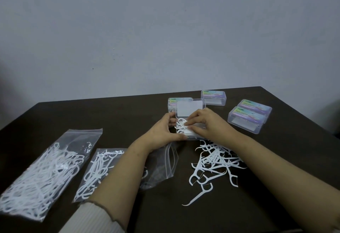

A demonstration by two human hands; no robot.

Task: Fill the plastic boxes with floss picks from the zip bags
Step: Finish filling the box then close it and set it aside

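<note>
White floss picks (182, 126) lie crosswise in the open box (191, 111).

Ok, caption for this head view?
Both hands pack floss picks into an open plastic box.

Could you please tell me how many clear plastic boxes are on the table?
5: open box at the hands, one behind it, one far back, two right.
</note>
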